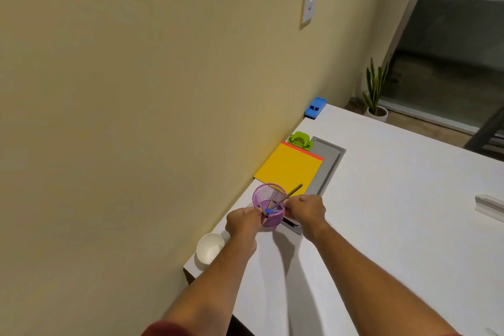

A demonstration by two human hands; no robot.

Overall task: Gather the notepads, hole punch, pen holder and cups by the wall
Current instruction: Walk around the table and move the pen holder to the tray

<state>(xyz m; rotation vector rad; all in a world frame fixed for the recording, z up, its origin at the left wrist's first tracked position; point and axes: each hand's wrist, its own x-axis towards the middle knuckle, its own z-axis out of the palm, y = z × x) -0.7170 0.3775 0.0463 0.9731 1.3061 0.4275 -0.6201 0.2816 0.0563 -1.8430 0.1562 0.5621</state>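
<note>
Purple mesh pen holder (268, 206) stands upright on the worktop (381, 199) near the wall (136, 90), gripped at its rim by left hand (242, 222) fingers. The right hand (306, 211) pinches a thin pencil (290, 194) slanting up-right from it. Beyond lie a yellow notepad (289, 169), green hole punch (300, 140), blue punch (315, 108); a white cup (208, 248) sits under the left forearm.

Lighting is warm and kinda dim, with a yellowish cast over the wall (136, 90). Light seems to come from above and behind, since soft arm shadows fall on the white table (395, 199) just below where both hands meet. No harsh glare anywhere. The whole frame is a bit soft, and fine detail smears around the grip. Wide-angle warp tilts the wall and stretches the forearms toward the bottom edge. The far-right doorway is dark and mushy.
</note>
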